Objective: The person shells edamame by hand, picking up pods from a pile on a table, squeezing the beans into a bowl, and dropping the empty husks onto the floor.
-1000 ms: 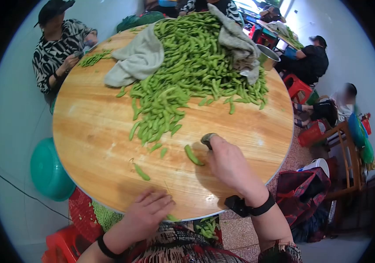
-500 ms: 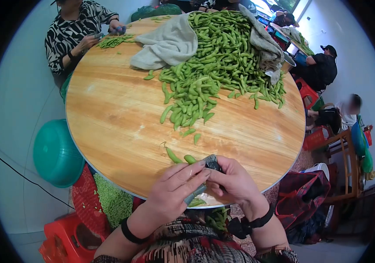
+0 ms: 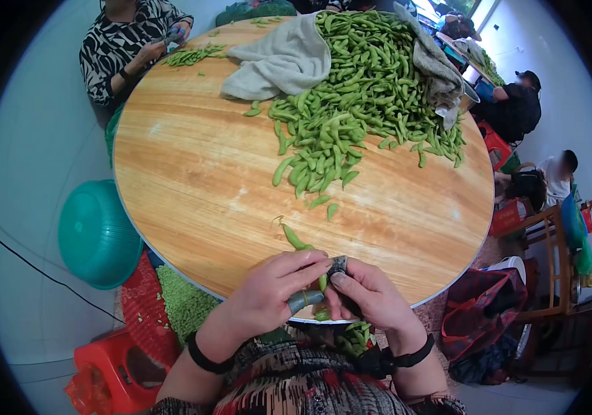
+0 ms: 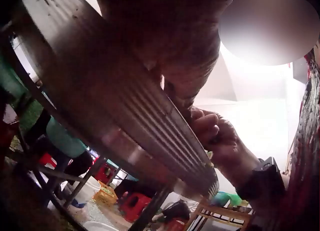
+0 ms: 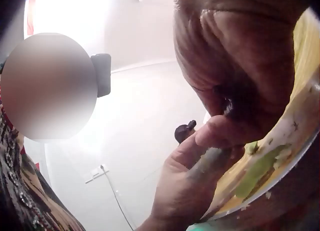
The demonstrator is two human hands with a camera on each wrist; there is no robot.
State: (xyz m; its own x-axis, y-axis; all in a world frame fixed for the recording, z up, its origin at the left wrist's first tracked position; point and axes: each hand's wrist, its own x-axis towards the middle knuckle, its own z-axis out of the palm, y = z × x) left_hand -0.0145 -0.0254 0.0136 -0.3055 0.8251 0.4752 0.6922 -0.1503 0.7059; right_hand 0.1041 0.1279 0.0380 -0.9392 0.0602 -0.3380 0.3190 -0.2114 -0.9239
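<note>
Both hands meet over the near edge of the round wooden table (image 3: 192, 173). The left hand (image 3: 268, 283), with a grey cover on its thumb (image 3: 305, 300), pinches a green pod (image 3: 323, 281) between thumb and fingers. Close against it, the right hand (image 3: 372, 294) has curled fingers and a dark cover (image 3: 338, 265) on a digit; it pinches at the same pod's end. Another pod (image 3: 292, 236) lies just beyond the left fingers. In the right wrist view the left hand (image 5: 185, 186) touches the right hand (image 5: 240, 66), whose fingertips are partly in shadow.
A large heap of pods (image 3: 372, 83) covers the far side, flanked by grey towels (image 3: 285, 59). One person (image 3: 126, 45) sits at the far left. Beside the table are a teal basin (image 3: 99, 234), shelled beans (image 3: 184, 296) and a red stool (image 3: 119, 370).
The right hand came back from mid-table to the left hand at the near edge, and both now work together on a pod. The head view has shifted, moving the table rightward in the picture.
</note>
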